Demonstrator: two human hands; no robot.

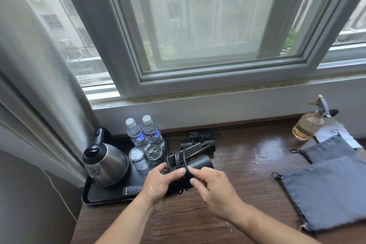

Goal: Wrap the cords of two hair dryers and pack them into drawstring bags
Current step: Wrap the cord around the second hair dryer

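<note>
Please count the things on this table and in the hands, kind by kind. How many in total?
Hair dryers: 2
Drawstring bags: 2
Water bottles: 2
Glasses: 2
Kettle: 1
Tray: 1
Remote control: 1
Spray bottle: 1
Pale cloth: 1
Total: 13

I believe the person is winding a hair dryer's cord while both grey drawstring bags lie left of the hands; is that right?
Not quite: the head view shows both grey drawstring bags right of the right hand, not left. The left hand grips the hair dryer; the right hand pinches its cord.
</note>
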